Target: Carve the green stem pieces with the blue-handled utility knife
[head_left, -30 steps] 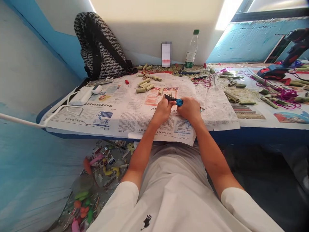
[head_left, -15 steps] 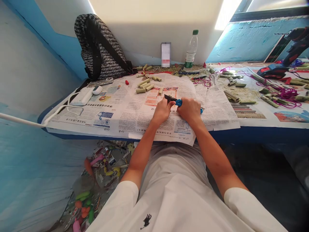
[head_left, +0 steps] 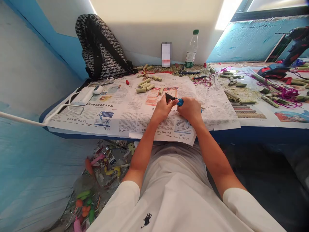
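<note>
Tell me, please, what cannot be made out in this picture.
All in the head view:
1. The blue-handled tool is mostly covered by the right hand; only its dark blade and a blue bit show.
2. The left hand has its fingers at the blade, and they hide whatever they pinch there.
3. The card at the wall is blurred.
4. The power drill is cut off by the right edge.
5. The newspaper print is too small to read.

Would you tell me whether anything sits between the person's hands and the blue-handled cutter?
Nothing visible does: the right hand grips the blue-handled cutter and the left hand pinches its dark blade, above the newspaper.
</note>
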Available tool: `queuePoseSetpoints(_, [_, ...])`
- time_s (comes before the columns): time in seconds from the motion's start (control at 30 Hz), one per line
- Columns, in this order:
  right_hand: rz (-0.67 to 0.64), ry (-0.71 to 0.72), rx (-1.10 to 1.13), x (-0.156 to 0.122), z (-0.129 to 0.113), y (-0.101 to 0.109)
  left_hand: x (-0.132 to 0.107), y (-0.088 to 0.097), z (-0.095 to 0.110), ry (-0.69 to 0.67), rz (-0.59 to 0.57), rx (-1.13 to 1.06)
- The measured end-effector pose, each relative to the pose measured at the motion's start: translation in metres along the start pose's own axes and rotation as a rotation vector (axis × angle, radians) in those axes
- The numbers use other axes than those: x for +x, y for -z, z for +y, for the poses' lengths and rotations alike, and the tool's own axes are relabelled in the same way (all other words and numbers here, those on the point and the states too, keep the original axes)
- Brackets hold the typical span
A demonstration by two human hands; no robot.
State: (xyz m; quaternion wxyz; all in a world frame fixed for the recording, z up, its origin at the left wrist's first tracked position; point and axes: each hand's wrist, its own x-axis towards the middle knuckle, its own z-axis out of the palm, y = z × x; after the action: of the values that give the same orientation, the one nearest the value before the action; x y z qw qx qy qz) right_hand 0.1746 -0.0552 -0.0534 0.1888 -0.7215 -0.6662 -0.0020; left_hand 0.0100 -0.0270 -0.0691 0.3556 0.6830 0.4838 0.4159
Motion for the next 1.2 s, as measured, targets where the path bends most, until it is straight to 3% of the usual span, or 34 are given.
queuePoseSetpoints(0.17, [-0.065, 0.134, 0.028, 0.002, 0.005, 0.004, 0.004, 0.002, -0.012, -0.105, -0.090, -0.174])
queuePoseSetpoints(0.3, [-0.055, 0.155, 0.023, 0.003, 0.006, 0.002, 0.005, 0.003, -0.012, -0.140, -0.152, -0.207])
queuePoseSetpoints(0.83, [-0.010, 0.021, -0.063, -0.001, -0.001, -0.004, 0.004, 0.003, -0.007, -0.062, -0.058, -0.033])
queuePoseSetpoints(1.07, [0.062, -0.088, -0.011, 0.000, -0.001, -0.002, 0.000, -0.002, 0.004, 0.026, 0.113, 0.037])
queuePoseSetpoints(1.2, [0.069, -0.070, 0.008, 0.000, 0.001, -0.002, 0.003, -0.003, 0.000, 0.011, 0.065, 0.009])
